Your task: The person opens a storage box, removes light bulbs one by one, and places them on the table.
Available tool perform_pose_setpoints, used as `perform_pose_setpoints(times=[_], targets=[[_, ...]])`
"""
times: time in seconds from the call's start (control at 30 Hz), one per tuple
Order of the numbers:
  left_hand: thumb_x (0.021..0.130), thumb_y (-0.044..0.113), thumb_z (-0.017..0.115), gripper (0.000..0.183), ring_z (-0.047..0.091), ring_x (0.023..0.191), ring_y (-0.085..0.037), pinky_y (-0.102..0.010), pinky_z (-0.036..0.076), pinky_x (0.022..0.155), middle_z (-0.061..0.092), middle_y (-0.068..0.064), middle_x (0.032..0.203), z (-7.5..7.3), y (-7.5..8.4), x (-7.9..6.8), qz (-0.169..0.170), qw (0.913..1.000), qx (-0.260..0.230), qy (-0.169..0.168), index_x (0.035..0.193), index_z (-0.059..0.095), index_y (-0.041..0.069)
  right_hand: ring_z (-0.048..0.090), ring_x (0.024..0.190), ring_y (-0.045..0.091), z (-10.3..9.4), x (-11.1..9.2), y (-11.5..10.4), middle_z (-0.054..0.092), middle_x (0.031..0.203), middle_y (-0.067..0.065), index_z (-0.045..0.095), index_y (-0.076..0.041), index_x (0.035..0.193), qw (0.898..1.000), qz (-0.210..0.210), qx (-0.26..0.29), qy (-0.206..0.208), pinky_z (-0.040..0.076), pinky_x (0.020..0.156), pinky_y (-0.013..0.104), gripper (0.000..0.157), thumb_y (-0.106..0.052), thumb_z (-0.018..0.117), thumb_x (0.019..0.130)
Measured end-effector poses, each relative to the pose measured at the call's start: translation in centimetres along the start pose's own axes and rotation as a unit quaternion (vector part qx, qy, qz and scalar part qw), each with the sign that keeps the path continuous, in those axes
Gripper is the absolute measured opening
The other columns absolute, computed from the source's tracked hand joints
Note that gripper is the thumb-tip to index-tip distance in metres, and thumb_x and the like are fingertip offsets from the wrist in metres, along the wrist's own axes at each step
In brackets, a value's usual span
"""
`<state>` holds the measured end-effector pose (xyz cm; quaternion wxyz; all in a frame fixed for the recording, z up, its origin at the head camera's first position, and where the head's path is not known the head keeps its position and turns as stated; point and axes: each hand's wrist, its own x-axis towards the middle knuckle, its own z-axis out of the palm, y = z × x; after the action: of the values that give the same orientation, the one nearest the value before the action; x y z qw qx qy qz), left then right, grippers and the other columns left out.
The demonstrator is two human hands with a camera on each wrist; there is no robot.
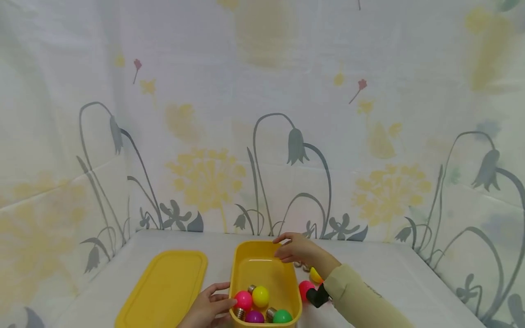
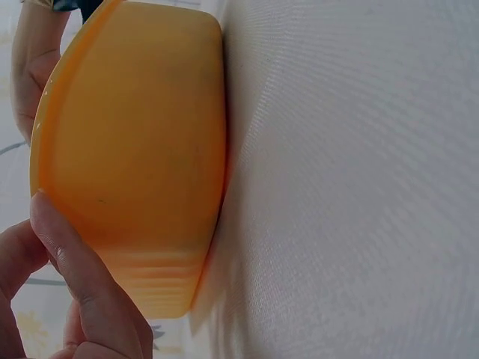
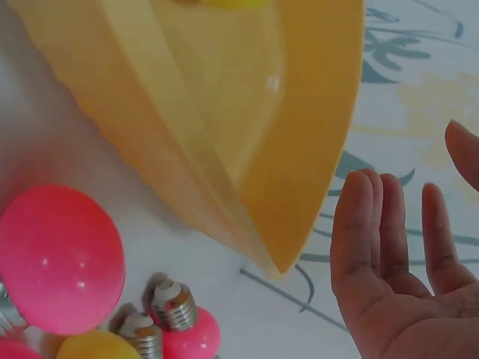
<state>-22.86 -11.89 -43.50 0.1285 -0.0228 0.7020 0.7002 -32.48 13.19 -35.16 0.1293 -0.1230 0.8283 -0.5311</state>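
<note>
A deep yellow plastic bin stands in the middle of the table. Round-headed coloured light bulbs lie at its near end: a pink bulb, a yellow bulb, a purple bulb and a green bulb. My left hand is at the bin's left side, its fingertips touching the rim, as the left wrist view also shows. My right hand is by the far right corner, fingers spread and holding nothing; the right wrist view shows it apart from the bin.
Left of the bin lies a flat yellow lid. More bulbs lie on the table to the bin's right, among them a pink bulb and a yellow bulb, partly hidden by my right arm. A flower-patterned curtain hangs behind the table.
</note>
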Motion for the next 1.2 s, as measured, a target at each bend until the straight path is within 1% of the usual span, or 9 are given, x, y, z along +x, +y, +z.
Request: perform_pose_setpoints(times=[0.27,0.4,0.5,0.6,0.73,0.8,0.9,1.07,1.2], targets=[[0.085,0.02,0.069,0.063,0.058,0.077,-0.016,-0.032,0.054,0.075,0.057,-0.012,0.097,-0.1,-0.1,0.0,0.0,1.0,-0.005,-0.003,0.133,0.038,-0.006,0.061,0.08,0.026,2.2,1.4,0.2,0.06,0.093,0.012,0.056,0.002,0.116,0.999,0.006,0.005,-0.042,0.054,0.075,0.035,0.038,-0.005,0.071,0.081],[0.085,0.019,0.069,0.061,0.058,0.075,-0.016,-0.031,0.054,0.074,0.056,-0.012,0.096,0.0,0.0,-0.2,0.002,1.0,-0.008,0.0,0.132,0.039,-0.005,0.061,0.081,0.026,3.0,1.8,0.2,0.063,0.09,0.012,0.056,0.002,0.113,0.997,0.014,0.005,-0.079,0.054,0.075,0.038,0.034,-0.004,0.068,0.082],[0.085,0.019,0.069,0.061,0.059,0.075,-0.016,-0.031,0.054,0.074,0.057,-0.012,0.096,0.0,0.0,-0.2,0.001,1.0,-0.01,0.001,0.132,0.039,-0.005,0.062,0.082,0.027,3.4,2.0,0.1,0.064,0.088,0.011,0.057,0.003,0.11,0.992,0.022,-0.008,-0.12,0.054,0.076,0.04,0.029,-0.002,0.066,0.083],[0.085,0.019,0.069,0.061,0.06,0.075,-0.016,-0.032,0.054,0.074,0.057,-0.012,0.096,0.0,0.0,-0.2,-0.001,0.9999,-0.012,0.0,0.132,0.039,-0.006,0.062,0.082,0.027,3.5,2.2,0.0,0.064,0.087,0.011,0.059,0.004,0.108,0.983,0.035,-0.033,-0.176,0.054,0.077,0.042,0.025,0.0,0.065,0.084],[0.085,0.018,0.069,0.06,0.061,0.075,-0.017,-0.032,0.054,0.074,0.057,-0.013,0.097,0.1,0.0,-0.1,0.001,0.9999,-0.016,-0.003,0.131,0.04,-0.006,0.062,0.082,0.024,3.7,2.4,0.0,0.063,0.091,0.011,0.061,0.0,0.105,0.963,0.059,-0.078,-0.251,0.053,0.078,0.043,0.021,0.002,0.064,0.084],[0.085,0.018,0.069,0.06,0.061,0.075,-0.017,-0.032,0.055,0.074,0.057,-0.013,0.097,0.1,-0.1,-0.1,0.001,0.9999,-0.016,-0.002,0.131,0.04,-0.006,0.061,0.081,0.023,3.8,2.4,0.0,0.061,0.094,0.011,0.062,-0.001,0.103,0.953,0.074,-0.096,-0.279,0.053,0.079,0.042,0.021,0.005,0.064,0.083],[0.084,0.018,0.07,0.06,0.061,0.075,-0.017,-0.032,0.054,0.074,0.057,-0.013,0.097,0.1,-0.1,0.0,-0.002,0.9999,-0.013,0.002,0.131,0.04,-0.006,0.059,0.08,0.021,4.0,2.4,-0.1,0.06,0.095,0.012,0.063,-0.002,0.102,0.941,0.098,-0.114,-0.303,0.053,0.08,0.041,0.022,0.008,0.064,0.082],[0.084,0.019,0.07,0.061,0.061,0.076,-0.018,-0.032,0.054,0.074,0.057,-0.014,0.098,0.1,0.0,0.2,-0.008,0.9999,-0.006,0.01,0.131,0.04,-0.005,0.059,0.072,0.019,4.5,2.2,-0.3,0.062,0.091,0.011,0.065,-0.004,0.099,0.929,0.118,-0.148,-0.319,0.054,0.077,0.037,0.023,0.01,0.064,0.081],[0.085,0.019,0.07,0.06,0.061,0.075,-0.018,-0.032,0.055,0.073,0.057,-0.014,0.098,0.0,-0.1,0.2,-0.009,0.9999,-0.005,0.011,0.131,0.04,-0.006,0.059,0.064,0.016,4.7,2.1,-0.6,0.065,0.086,0.01,0.066,-0.004,0.096,0.927,0.115,-0.156,-0.321,0.055,0.072,0.033,0.019,0.008,0.064,0.082]])
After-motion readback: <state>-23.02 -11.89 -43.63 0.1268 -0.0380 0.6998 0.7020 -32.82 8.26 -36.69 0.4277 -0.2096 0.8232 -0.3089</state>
